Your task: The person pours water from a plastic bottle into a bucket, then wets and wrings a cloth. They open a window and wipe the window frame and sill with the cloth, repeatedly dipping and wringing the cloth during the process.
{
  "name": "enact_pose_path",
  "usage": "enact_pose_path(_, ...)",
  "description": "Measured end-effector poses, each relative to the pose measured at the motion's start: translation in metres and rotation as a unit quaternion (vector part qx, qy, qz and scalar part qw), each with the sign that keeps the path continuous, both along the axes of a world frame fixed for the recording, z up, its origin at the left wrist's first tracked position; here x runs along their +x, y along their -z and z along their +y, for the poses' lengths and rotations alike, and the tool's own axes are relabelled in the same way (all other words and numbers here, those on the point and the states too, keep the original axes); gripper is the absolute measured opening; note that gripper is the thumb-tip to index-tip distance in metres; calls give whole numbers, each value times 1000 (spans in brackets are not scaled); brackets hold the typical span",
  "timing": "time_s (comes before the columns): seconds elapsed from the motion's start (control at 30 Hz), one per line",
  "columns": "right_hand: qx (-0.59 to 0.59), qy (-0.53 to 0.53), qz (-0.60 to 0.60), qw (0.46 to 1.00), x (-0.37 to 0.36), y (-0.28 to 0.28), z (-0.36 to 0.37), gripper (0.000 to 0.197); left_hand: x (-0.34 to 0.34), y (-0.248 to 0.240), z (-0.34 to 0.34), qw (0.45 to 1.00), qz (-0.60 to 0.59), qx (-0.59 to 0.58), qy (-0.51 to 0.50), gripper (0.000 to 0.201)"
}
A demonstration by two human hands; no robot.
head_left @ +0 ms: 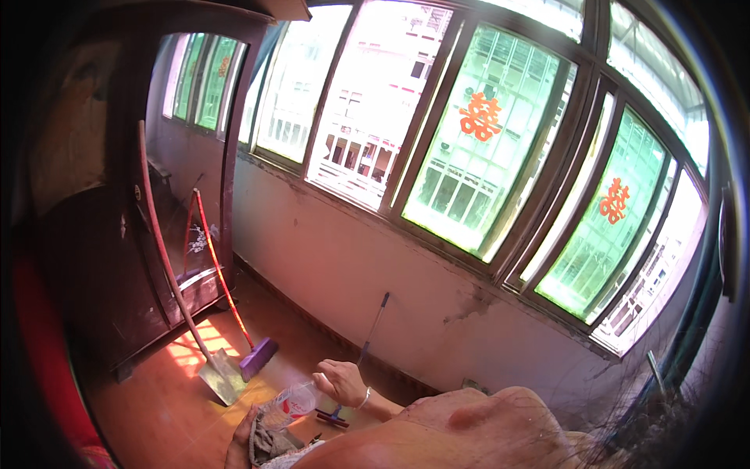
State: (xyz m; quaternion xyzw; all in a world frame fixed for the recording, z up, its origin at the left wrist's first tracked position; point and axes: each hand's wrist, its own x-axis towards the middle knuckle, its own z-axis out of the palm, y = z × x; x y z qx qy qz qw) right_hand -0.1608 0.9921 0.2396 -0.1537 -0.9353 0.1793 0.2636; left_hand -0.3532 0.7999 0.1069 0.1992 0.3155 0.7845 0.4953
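My right hand (344, 381), a light bracelet at its wrist, is closed with curled fingers at the upper edge of a clear plastic bottle (298, 400) with red marks. The bottle lies tilted, its lower left end close to my left hand (239, 442). That hand is only partly in view and is closed around a crumpled grey cloth (269, 444), just below the bottle. How the left fingertips sit is hidden by the cloth and bottle.
A long-handled shovel (224, 377) and a purple broom (258, 358) lean on a dark wardrobe (86, 266) with a mirror. A floor squeegee (332, 418) stands against the wall (328, 258). Above runs a row of windows (484, 156) with red paper cutouts.
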Motion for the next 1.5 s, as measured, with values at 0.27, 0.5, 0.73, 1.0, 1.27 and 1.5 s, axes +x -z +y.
enact_pose_path(0.27,140,-282,27,949,-9,-72,7,30,-1,-17,15,998,-50,-20,15,51)
enact_pose_path(0.5,-41,-49,233,970,19,-68,1,36,-2,-34,-15,994,-107,9,9,52)
enact_pose_path(0.73,-401,19,272,875,41,18,-27,33,-15,-76,-17,996,-83,28,-31,53)
enact_pose_path(1.0,-361,4,213,908,49,54,-52,29,-28,-139,-16,989,6,139,-54,53)
enact_pose_path(1.27,-411,-10,220,885,46,73,-51,27,-34,-213,10,965,62,247,-68,58)
enact_pose_path(1.5,-427,-41,196,882,41,59,-55,28,-31,-281,12,934,96,333,-81,59)
